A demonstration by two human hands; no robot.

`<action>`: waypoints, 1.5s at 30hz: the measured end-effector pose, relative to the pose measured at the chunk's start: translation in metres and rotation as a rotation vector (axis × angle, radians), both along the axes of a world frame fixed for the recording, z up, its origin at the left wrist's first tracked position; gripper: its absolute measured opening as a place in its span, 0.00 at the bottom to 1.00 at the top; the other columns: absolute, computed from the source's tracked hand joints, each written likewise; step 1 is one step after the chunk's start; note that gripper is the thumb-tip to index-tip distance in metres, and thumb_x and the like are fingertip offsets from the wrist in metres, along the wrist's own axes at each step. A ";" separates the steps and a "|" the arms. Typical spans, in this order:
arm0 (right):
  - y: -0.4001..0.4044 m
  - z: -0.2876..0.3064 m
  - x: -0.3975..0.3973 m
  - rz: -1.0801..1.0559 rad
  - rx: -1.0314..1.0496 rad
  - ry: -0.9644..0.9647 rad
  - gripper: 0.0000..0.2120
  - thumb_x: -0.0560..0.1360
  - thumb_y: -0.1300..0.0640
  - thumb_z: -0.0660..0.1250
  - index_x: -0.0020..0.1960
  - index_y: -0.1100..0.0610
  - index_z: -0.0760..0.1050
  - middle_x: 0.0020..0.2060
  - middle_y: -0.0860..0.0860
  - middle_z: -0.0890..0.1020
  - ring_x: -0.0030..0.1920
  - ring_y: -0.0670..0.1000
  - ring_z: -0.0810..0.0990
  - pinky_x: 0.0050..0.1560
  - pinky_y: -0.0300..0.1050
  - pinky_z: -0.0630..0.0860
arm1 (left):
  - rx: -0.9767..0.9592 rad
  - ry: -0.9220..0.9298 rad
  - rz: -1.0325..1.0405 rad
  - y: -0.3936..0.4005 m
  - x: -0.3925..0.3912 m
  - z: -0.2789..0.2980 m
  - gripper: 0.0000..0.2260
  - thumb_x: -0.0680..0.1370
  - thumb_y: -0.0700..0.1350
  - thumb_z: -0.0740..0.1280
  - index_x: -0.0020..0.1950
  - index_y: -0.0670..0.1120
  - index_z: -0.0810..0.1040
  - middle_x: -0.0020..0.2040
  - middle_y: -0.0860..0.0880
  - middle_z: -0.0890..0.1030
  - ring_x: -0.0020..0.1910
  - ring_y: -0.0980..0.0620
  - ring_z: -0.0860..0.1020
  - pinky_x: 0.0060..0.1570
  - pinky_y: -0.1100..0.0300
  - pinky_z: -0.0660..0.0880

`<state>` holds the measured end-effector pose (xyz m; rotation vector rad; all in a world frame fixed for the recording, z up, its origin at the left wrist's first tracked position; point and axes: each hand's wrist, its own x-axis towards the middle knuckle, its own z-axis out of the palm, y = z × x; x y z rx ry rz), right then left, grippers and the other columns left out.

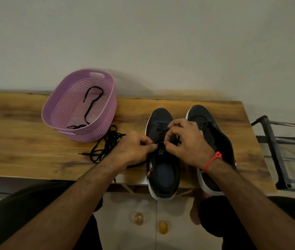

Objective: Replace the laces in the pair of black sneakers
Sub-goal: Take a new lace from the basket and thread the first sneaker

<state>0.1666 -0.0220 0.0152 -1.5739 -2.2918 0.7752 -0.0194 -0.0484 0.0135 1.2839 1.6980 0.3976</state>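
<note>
You have both hands working over the left sneaker (163,159) of the pair, which sits on the wooden table (26,138) with its toe pointing away from you and its heel hanging slightly past the near edge. Your left hand (134,148) pinches a black lace (159,136) between thumb and forefinger just at the shoe's left eyelet row, and your right hand (186,139) has its fingers curled over the lacing, pinching the same lace near the tongue; the two hands are close together, almost touching across the shoe. The lace is crossed through the upper eyelets toward the toe. The right sneaker (209,127) stands just beside the first, touching or nearly touching it, partly hidden under your right wrist, which wears a red band (212,160). To the left of the shoes a loose tangle of black laces (107,145) lies on the table, just beside a purple perforated basket (107,109) that holds another black lace (89,107) inside. A dark metal frame (276,150) stands past the table's right end
</note>
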 end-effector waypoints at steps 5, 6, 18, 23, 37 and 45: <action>-0.003 -0.001 -0.002 0.027 0.075 -0.042 0.04 0.73 0.47 0.71 0.46 0.44 0.77 0.62 0.41 0.70 0.68 0.49 0.61 0.61 0.47 0.56 | -0.004 -0.032 0.003 0.000 -0.001 -0.002 0.04 0.79 0.49 0.72 0.48 0.53 0.86 0.45 0.54 0.85 0.48 0.56 0.82 0.53 0.57 0.79; -0.003 -0.002 -0.003 0.034 0.091 -0.054 0.04 0.73 0.46 0.71 0.46 0.45 0.77 0.63 0.41 0.70 0.68 0.49 0.61 0.61 0.47 0.56 | -0.001 -0.035 0.000 0.000 -0.001 -0.003 0.03 0.79 0.49 0.72 0.48 0.53 0.86 0.45 0.54 0.85 0.48 0.56 0.82 0.54 0.56 0.79; -0.009 -0.010 -0.014 0.007 0.184 -0.147 0.07 0.73 0.44 0.69 0.46 0.47 0.77 0.62 0.41 0.70 0.69 0.52 0.61 0.64 0.52 0.59 | 0.042 -0.011 -0.062 0.000 -0.003 -0.001 0.04 0.79 0.49 0.71 0.52 0.54 0.85 0.47 0.57 0.84 0.48 0.62 0.80 0.45 0.67 0.74; -0.007 -0.013 -0.013 -0.019 0.126 -0.067 0.05 0.75 0.46 0.70 0.47 0.46 0.78 0.60 0.40 0.71 0.68 0.50 0.61 0.63 0.49 0.57 | -0.014 -0.134 0.030 0.000 -0.005 -0.004 0.10 0.82 0.53 0.65 0.49 0.54 0.85 0.49 0.50 0.86 0.51 0.50 0.84 0.55 0.52 0.81; -0.013 -0.013 -0.018 0.012 0.051 -0.089 0.19 0.78 0.34 0.58 0.61 0.41 0.76 0.67 0.44 0.68 0.71 0.54 0.58 0.70 0.58 0.57 | 0.417 -0.695 0.471 0.009 -0.010 0.038 0.08 0.86 0.45 0.55 0.52 0.43 0.70 0.40 0.49 0.84 0.41 0.47 0.84 0.45 0.52 0.81; -0.014 -0.012 -0.025 -0.072 0.146 0.075 0.08 0.78 0.44 0.67 0.55 0.42 0.81 0.58 0.42 0.69 0.64 0.49 0.61 0.64 0.50 0.57 | 0.386 0.055 -0.010 0.000 -0.026 0.037 0.09 0.85 0.50 0.59 0.54 0.53 0.80 0.44 0.53 0.81 0.41 0.54 0.78 0.43 0.52 0.79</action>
